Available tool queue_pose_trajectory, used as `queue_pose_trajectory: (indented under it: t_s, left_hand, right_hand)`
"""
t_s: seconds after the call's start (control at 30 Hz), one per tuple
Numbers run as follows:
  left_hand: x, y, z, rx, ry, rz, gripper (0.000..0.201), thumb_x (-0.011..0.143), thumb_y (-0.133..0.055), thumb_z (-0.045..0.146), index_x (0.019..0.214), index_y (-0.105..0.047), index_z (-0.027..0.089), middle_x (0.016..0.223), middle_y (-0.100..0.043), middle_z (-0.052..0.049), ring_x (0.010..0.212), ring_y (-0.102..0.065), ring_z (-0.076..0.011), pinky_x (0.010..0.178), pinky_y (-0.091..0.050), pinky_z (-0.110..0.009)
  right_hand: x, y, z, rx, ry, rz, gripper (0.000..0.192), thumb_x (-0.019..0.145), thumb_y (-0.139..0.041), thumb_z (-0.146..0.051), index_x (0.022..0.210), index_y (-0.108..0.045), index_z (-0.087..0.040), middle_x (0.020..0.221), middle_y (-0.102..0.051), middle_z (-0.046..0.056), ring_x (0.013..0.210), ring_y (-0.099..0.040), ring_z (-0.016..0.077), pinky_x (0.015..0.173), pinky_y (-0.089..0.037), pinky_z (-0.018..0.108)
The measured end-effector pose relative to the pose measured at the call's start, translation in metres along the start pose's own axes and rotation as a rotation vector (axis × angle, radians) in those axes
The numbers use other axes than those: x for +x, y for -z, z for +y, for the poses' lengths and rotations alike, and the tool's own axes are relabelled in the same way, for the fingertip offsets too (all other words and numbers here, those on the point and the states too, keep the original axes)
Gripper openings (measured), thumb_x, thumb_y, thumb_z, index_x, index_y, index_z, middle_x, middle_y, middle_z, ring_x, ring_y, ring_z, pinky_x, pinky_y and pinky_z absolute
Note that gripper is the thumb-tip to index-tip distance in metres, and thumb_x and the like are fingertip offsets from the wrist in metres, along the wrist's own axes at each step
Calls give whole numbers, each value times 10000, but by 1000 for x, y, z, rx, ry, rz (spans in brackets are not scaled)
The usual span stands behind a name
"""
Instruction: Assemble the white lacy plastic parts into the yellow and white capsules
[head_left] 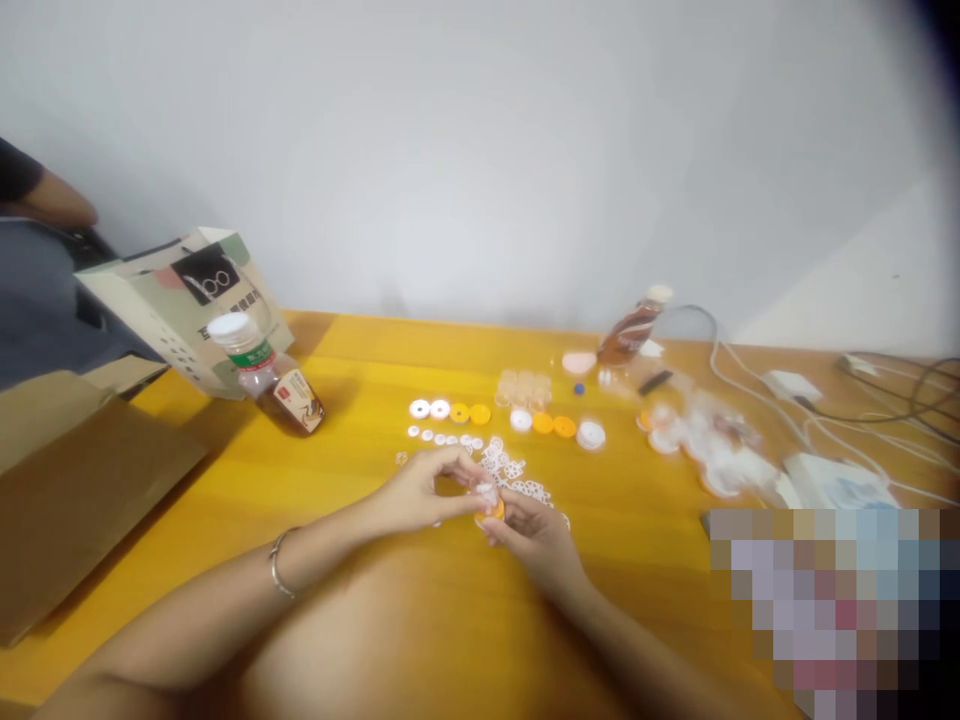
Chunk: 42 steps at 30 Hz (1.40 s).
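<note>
My left hand (427, 492) and my right hand (541, 545) meet over the near middle of the table. Between their fingertips is a small orange disc (490, 514) with a whitish piece (487, 492) on top. My right fingers grip the disc's side; the left thumb and fingers pinch at the whitish piece. Just beyond lies a loose pile of white cut-out pieces (514, 468). A row of small white discs (440, 440) sits to its left. Behind these are larger white discs (439, 409) and orange discs (553, 425), with clear round cups (525, 388) further back.
A paper bag (180, 310) and a tilted-looking jar of brown liquid (266, 375) stand left, near an open cardboard box (90, 490). At right are a drink bottle (628, 335), plastic-wrapped parts (712, 445) and cables (750, 375). Another person's arm (56, 195) shows far left.
</note>
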<state>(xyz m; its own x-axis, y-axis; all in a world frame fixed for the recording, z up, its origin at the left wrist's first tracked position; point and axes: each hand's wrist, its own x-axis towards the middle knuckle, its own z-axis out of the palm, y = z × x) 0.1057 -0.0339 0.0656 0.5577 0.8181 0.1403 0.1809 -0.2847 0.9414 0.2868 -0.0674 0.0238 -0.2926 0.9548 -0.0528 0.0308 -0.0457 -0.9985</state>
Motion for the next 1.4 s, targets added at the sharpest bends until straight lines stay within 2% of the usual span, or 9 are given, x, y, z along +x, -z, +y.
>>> queue_pose_trajectory:
  t_s: [0.23,0.4,0.47,0.57,0.7,0.83,0.93,1.2,1.4]
  left_hand:
    - [-4,-4,3,106,25,84,239,729,-649,338,832,-575,135,857,-641,-59,812,-598,-148,767,-462,-284]
    - [-10,-12,5,209,71,153,227,733,-634,357,771,-539,155,804,-641,-25,763,-590,-146,735,-455,-282]
    - [-11,-15,5,209,87,194,219,739,-627,353,772,-534,158,794,-633,-19,757,-585,-144,728,-455,-279]
    - [-8,-13,5,111,87,164,214,740,-631,333,824,-559,150,826,-631,-34,801,-580,-149,757,-450,-282]
    - [-2,-5,4,-111,97,36,236,752,-626,305,896,-576,125,845,-635,-61,794,-584,-140,764,-448,-284]
    - [-1,-3,-1,-265,100,-10,259,752,-635,291,930,-551,122,832,-629,-63,745,-581,-123,730,-454,-274]
    - [-2,-7,-4,-300,97,18,259,749,-646,283,918,-535,121,829,-619,-59,740,-575,-116,717,-455,-263]
    - [-2,-7,0,-57,-16,49,320,779,-600,281,1080,-592,173,915,-640,-67,844,-580,-149,797,-456,-293]
    - [-9,-24,-5,158,-32,284,216,754,-623,325,902,-661,172,858,-649,-59,800,-597,-161,777,-478,-300]
  right_hand:
    - [-1,-1,5,-66,89,58,211,698,-666,-356,823,-653,-188,567,-556,-25,510,-481,114,529,-432,236]
    - [-5,-3,-2,-174,143,84,256,728,-643,-325,961,-650,-220,714,-626,-4,603,-536,135,616,-451,245]
    - [-5,-3,-4,-190,132,97,221,725,-647,-324,920,-659,-220,679,-614,-15,594,-533,130,609,-442,237]
    - [-4,-2,-6,-88,39,53,167,704,-661,-349,775,-652,-198,566,-564,-35,532,-512,112,562,-427,226]
    - [-2,0,-6,134,-88,-114,245,699,-656,-410,723,-635,-167,550,-592,-15,494,-527,108,530,-429,233]
    - [-2,0,-2,284,-82,-167,306,688,-659,-452,728,-639,-150,544,-596,-5,470,-522,101,514,-420,232]
    - [-1,0,1,352,-80,-176,309,676,-673,-450,758,-641,-154,576,-604,-1,495,-528,99,532,-421,230]
    - [-1,-2,-3,244,-102,-115,215,676,-690,-360,729,-619,-164,589,-581,-19,523,-507,96,563,-422,233]
    - [-3,-5,-4,121,-51,-22,227,690,-670,-356,826,-631,-179,585,-530,-37,537,-467,99,554,-409,230]
